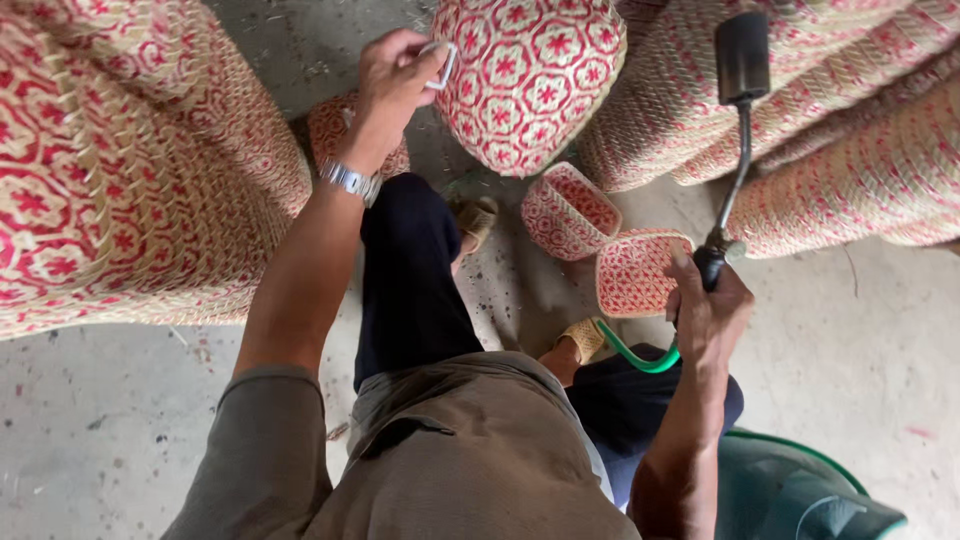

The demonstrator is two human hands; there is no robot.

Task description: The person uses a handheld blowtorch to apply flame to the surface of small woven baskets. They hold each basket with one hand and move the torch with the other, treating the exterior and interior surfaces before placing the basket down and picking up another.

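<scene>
Gripping a torch [735, 150] in my right hand [708, 305], fist closed around its dark handle low on the stem; the thin bent metal tube rises from my fist to a black cylindrical head, long axis near vertical in view, head pointing up toward the stacked woven mats [850, 130]. A green hose [640, 358] curves out below the fist, smooth and glossy. My left hand [393, 80] is raised, fingers pinched on a small white loop handle [440, 62] at the edge of a rounded woven basket [530, 80], red star pattern on pale straw, tight plaited texture; the basket sits just right of that hand, touching at the loop. A metal watch [350, 180] bands the left wrist. Between my hands, lower down, two small woven boxes lie on the concrete floor [100, 420]: one rectangular box [570, 210] tilted with opening up, one square tray [635, 272] just left of my right fist. A large woven bundle [120, 170] fills the left side, coarse and ribbed.
</scene>
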